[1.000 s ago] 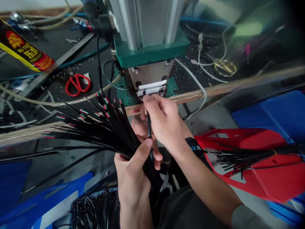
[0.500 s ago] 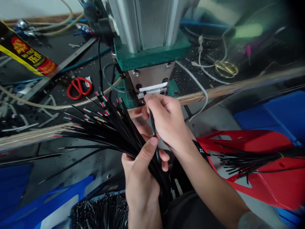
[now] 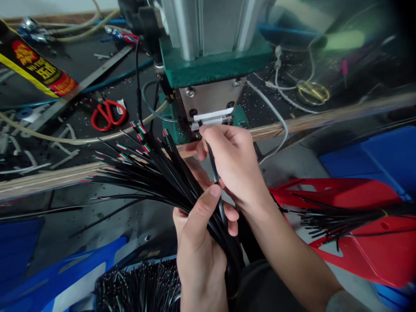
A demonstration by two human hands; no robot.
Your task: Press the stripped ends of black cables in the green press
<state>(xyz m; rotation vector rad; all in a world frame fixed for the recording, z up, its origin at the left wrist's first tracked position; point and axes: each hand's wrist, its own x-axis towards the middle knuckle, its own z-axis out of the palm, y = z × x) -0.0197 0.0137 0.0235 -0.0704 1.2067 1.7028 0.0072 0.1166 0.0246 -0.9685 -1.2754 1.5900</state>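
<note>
A person's two bare hands work at the front edge of a cluttered bench (image 3: pixel 48 177), seen from above. The left hand (image 3: pixel 198 247) is closed around a thick bundle of black cables (image 3: pixel 156 177), its thumb pressed over them; the cables fan out up and to the left of that hand, and their tips show short red, white and green wire ends. The right hand (image 3: pixel 234 162) is pinched shut on a single black cable (image 3: pixel 214 169), which runs from the bundle up between its fingers. The tip of this cable sits at the pale slot in the metal jaw block (image 3: pixel 211 118) of a green-based press machine (image 3: pixel 214 65), directly above the right hand's fingertips and touching them or nearly so. Compared with a second ago, almost nothing differs in the grip: both hands keep the same hold, the cable end stays at the slot, and only the view has shifted slightly rightward and down. That steadiness suggests the cable end is being held in place at the machine rather than fed in or pulled away, though the tip itself is hidden by the fingers. Left of the hands, red-handled scissors (image 3: pixel 108 113) lie on the bench. To the right of the hands, more black cables (image 3: pixel 331 219) rest on a red tray (image 3: pixel 373 247).
</note>
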